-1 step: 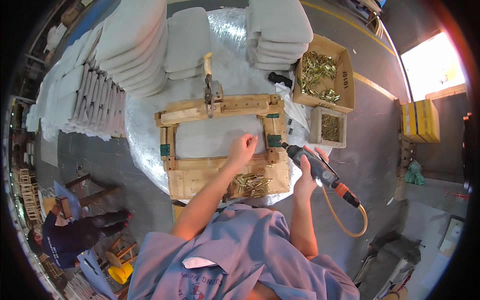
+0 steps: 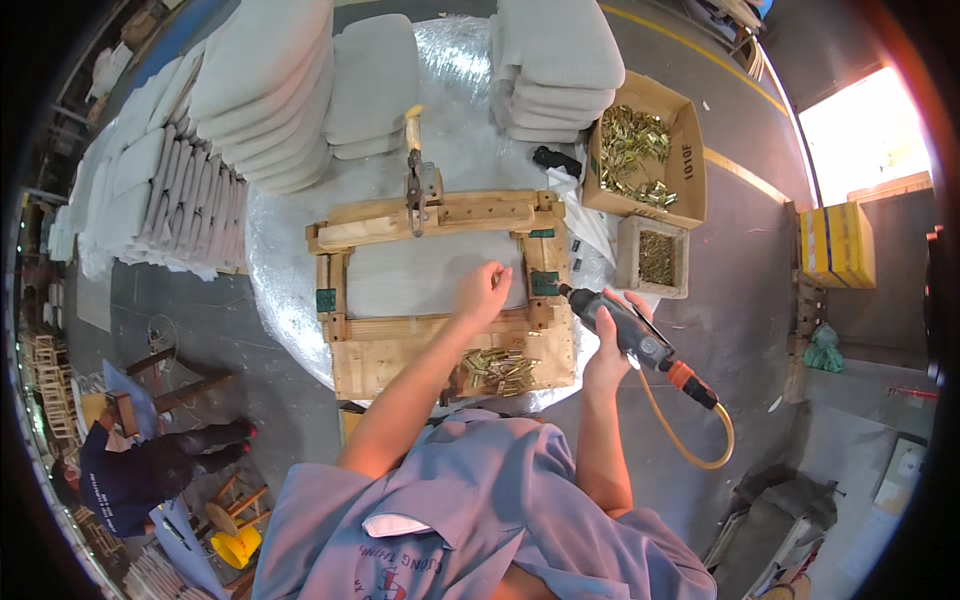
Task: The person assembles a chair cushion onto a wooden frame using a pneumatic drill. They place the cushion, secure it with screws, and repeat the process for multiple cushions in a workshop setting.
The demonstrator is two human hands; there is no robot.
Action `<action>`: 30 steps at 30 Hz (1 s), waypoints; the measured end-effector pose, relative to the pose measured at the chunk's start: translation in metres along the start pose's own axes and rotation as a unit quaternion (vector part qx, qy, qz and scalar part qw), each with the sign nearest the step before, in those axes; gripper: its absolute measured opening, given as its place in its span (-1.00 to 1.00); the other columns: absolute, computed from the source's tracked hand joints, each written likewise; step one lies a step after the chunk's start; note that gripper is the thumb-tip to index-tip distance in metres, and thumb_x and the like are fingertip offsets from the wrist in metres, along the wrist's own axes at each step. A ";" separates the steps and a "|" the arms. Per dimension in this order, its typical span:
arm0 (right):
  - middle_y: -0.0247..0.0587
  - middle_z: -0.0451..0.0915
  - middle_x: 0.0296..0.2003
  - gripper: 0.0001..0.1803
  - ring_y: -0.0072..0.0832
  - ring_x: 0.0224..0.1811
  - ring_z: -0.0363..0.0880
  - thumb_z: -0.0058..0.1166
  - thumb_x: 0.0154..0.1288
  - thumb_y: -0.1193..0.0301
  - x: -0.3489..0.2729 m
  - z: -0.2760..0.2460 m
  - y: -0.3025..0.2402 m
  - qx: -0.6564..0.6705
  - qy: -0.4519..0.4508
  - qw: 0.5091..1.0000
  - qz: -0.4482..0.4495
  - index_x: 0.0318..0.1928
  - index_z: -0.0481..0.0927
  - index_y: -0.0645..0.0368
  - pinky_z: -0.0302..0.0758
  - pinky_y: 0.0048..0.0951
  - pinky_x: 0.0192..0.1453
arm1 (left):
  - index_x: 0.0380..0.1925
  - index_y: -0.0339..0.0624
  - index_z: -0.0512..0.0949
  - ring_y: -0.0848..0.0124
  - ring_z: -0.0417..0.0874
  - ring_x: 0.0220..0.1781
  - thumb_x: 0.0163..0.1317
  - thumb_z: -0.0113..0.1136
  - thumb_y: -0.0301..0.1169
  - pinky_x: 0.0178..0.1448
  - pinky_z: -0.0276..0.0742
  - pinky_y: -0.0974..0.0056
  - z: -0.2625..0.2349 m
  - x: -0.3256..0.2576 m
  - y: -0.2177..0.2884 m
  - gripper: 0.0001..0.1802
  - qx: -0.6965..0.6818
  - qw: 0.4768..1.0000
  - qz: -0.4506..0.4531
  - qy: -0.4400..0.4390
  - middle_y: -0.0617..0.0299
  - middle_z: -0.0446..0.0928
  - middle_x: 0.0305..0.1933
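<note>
My right hand (image 2: 608, 335) grips a dark pneumatic screwdriver (image 2: 640, 335) with an orange collar and a yellow hose. Its tip points at the right side of a wooden jig (image 2: 430, 327), close to a green hinge-like plate (image 2: 545, 284). Over the light-grey padded panel (image 2: 400, 275) framed by that jig is my left hand (image 2: 484, 292), its fingers curled together. Whatever those fingers hold, if anything, is too small to make out. A toggle clamp (image 2: 415, 185) with a yellow handle stands at the jig's far side. Brass-coloured metal fittings (image 2: 498, 372) lie heaped on the near board.
Stacks of grey padded panels (image 2: 260, 100) stand at the far left, with another stack (image 2: 555, 90) beyond the jig. On the right are a cardboard box (image 2: 690, 150) of metal fittings and a small tray (image 2: 625, 265) of screws. A co-worker (image 2: 150, 475) bends at the lower left.
</note>
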State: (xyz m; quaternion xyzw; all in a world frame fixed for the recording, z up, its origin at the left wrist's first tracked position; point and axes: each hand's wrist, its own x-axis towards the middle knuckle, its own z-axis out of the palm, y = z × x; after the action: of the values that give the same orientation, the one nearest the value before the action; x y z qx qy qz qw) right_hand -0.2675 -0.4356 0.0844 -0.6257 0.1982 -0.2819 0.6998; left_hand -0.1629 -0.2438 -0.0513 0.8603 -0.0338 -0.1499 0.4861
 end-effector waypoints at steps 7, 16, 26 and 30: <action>0.05 0.68 0.16 -0.34 -0.29 0.19 0.67 0.46 0.34 0.51 0.031 0.031 0.025 -0.044 -0.026 0.999 -0.007 0.36 0.41 0.23 0.56 -0.21 0.41 | 0.28 0.13 0.62 0.01 0.81 -0.41 0.45 0.19 -0.28 -0.35 0.71 -0.06 -0.002 0.034 0.000 -0.59 0.317 0.932 0.173 0.016 0.06 0.74 -0.41; 0.06 0.67 0.18 -0.35 -0.28 0.20 0.68 0.39 0.35 0.57 0.048 0.046 0.048 -0.098 -0.075 0.992 -0.040 0.38 0.40 0.22 0.73 -0.21 0.21 | 0.48 0.13 0.52 0.10 0.80 -0.48 0.41 0.18 -0.26 -0.41 0.71 -0.01 0.006 0.037 -0.011 -0.39 0.380 0.902 0.203 -0.015 0.14 0.73 -0.45; 0.03 0.69 0.15 -0.35 -0.31 0.18 0.70 0.45 0.30 0.61 0.047 0.060 0.049 -0.125 -0.108 0.984 -0.068 0.34 0.45 0.24 0.59 -0.26 0.38 | 0.47 -0.10 0.49 0.18 0.82 -0.45 0.38 0.13 -0.34 -0.41 0.71 0.06 0.012 0.041 -0.017 -0.37 0.407 0.880 0.243 -0.021 0.13 0.75 -0.44; 0.01 0.71 0.12 -0.36 -0.32 0.16 0.71 0.43 0.29 0.63 0.045 0.068 0.050 -0.133 -0.117 0.982 -0.070 0.33 0.45 0.26 0.61 -0.26 0.36 | 0.47 -0.11 0.48 0.17 0.82 -0.43 0.38 0.13 -0.35 -0.38 0.72 0.05 0.011 0.044 -0.017 -0.37 0.381 0.895 0.229 -0.033 0.14 0.76 -0.42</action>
State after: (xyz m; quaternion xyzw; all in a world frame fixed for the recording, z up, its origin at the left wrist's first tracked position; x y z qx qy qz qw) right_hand -0.1826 -0.4100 0.0479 -0.7541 0.1064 -0.2266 0.6072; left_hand -0.1258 -0.2533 -0.0811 0.9426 -0.3005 -0.0381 0.1406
